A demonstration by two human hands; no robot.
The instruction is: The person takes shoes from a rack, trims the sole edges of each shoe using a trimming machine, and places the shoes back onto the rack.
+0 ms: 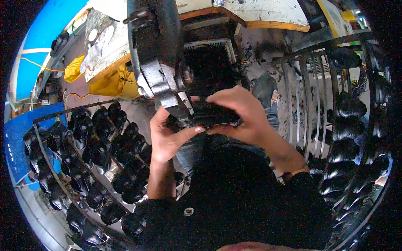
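A black shoe is held between my two hands, under the head of a dark machine. My left hand is closed on its left end, thumb lying along the near edge. From the other side my right hand wraps round it, with fingers over the top and thumb below. The machine's small metal tip comes down at the shoe's left part; whether it touches is hard to see. Much of the shoe is dark and hidden by my fingers.
Racks with several black shoes stand to my left and right. Behind the machine is a worktable with a wooden edge. A yellow bag hangs at the left table. Dark scraps litter the floor.
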